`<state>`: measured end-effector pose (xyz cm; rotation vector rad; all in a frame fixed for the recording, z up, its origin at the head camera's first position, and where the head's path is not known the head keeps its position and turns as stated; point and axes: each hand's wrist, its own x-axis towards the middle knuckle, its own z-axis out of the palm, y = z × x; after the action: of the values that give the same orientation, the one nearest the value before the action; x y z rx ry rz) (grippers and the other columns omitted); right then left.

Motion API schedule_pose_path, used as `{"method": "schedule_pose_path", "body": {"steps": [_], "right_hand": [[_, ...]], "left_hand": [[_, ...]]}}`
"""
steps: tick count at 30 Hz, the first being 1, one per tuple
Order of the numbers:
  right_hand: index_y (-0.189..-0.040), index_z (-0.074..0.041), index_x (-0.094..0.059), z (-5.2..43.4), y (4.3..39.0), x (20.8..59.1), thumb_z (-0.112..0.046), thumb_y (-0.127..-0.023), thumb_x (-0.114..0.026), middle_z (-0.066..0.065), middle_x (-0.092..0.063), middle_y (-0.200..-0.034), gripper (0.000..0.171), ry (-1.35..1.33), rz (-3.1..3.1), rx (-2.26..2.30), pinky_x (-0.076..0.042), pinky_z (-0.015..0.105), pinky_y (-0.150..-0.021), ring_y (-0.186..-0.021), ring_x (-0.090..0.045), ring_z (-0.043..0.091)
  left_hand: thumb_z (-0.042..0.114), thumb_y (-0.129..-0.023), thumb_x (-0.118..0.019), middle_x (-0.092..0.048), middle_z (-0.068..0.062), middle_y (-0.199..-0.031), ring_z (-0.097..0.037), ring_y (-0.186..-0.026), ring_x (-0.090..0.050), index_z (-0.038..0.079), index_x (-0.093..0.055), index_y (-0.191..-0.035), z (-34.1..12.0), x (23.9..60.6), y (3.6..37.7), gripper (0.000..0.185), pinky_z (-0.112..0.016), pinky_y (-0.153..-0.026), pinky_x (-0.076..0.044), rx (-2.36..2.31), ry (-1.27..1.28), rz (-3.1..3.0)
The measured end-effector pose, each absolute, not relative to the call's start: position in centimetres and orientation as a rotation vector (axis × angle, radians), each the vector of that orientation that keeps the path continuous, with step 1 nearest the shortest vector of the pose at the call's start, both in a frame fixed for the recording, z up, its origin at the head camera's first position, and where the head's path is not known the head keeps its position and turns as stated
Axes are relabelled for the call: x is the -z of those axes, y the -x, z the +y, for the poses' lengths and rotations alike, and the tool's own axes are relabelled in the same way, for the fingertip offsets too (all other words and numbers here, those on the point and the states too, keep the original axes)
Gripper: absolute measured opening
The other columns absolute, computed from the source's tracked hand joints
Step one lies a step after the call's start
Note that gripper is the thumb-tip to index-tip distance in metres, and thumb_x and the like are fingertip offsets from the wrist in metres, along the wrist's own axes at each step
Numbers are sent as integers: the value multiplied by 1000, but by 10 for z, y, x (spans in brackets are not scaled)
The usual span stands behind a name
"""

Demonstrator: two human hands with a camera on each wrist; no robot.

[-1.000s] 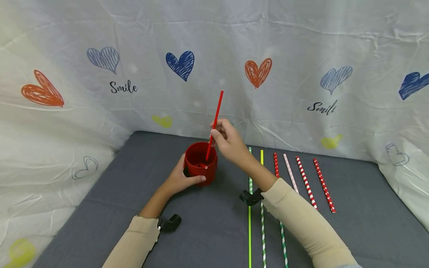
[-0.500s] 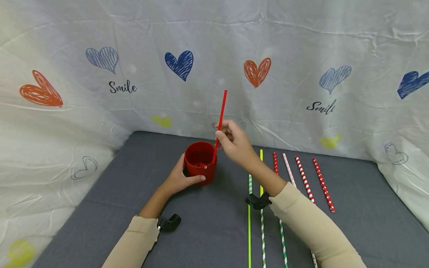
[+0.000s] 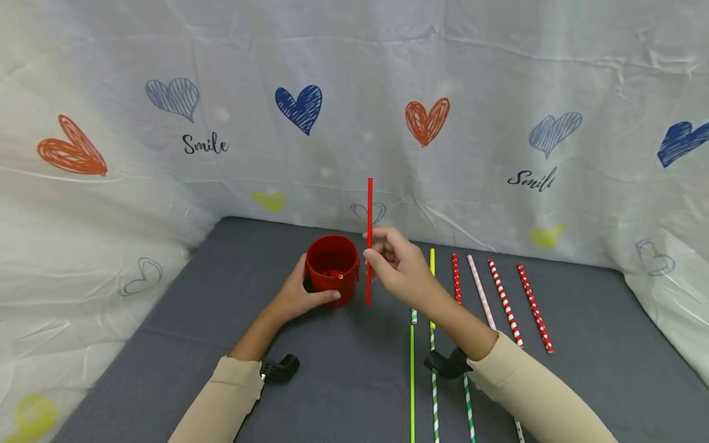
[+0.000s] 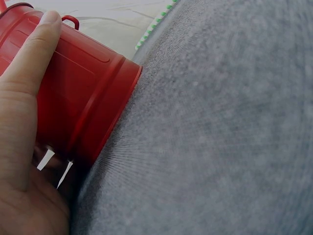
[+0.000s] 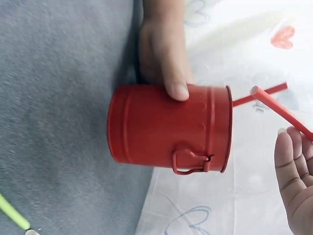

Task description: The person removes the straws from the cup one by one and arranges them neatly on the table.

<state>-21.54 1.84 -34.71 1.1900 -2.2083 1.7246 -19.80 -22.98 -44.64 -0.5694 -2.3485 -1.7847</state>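
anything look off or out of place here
Nothing is spilled or damaged. The one oddity: the red straw pinched in the right hand stands upright just outside the red cup, beside its rim, not in it. The left hand grips the cup, which stands upright. The other straws lie in a neat row.

"Smile" twice in black script on the white heart-printed backdrop cloth (image 3: 354, 92); nothing else legible

Both arms reach forward in beige sleeves. The left hand (image 3: 301, 295) curls in a grip; the right hand (image 3: 401, 267) pinches, raised.
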Motion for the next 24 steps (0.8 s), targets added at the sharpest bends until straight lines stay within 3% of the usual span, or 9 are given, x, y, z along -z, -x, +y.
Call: {"method": "schedule_pose_path", "body": {"steps": [10, 13, 17, 24], "right_hand": [[-122, -1, -58, 39, 197, 352, -2, -99, -62, 5, -61, -81, 24, -1138, -2279, -1709, -56, 34, -61, -59, -56, 21], [-123, 0, -58, 46, 194, 353, -1, -98, -61, 7, -62, -82, 25, -1104, -2287, -1742, -58, 39, -61, -62, -58, 26], [-124, 0, -57, 59, 190, 355, 0, -99, -60, 10, -63, -85, 25, -1040, -2296, -1780, -56, 36, -61, -65, -59, 32], [-125, 2, -56, 80, 185, 360, 5, -98, -58, 13, -62, -83, 27, -1049, -2258, -1737, -55, 33, -58, -62, -58, 25]], "left_hand": [[12, -78, -87, -47, -1, -143, -21, -127, -46, 16, -33, -150, -238, 475, 216, 90, -48, -100, -45, 1807, 551, -2344], [12, -78, -87, -46, -2, -144, -22, -129, -45, 17, -33, -150, -238, 474, 216, 90, -50, -101, -44, 1815, 533, -2346], [10, -78, -86, -45, -8, -146, -28, -130, -44, 14, -31, -151, -239, 473, 214, 92, -53, -101, -43, 1815, 523, -2346], [4, -78, -84, -43, -18, -148, -40, -132, -41, 9, -29, -152, -239, 477, 216, 93, -59, -101, -41, 1826, 578, -2314]]}}
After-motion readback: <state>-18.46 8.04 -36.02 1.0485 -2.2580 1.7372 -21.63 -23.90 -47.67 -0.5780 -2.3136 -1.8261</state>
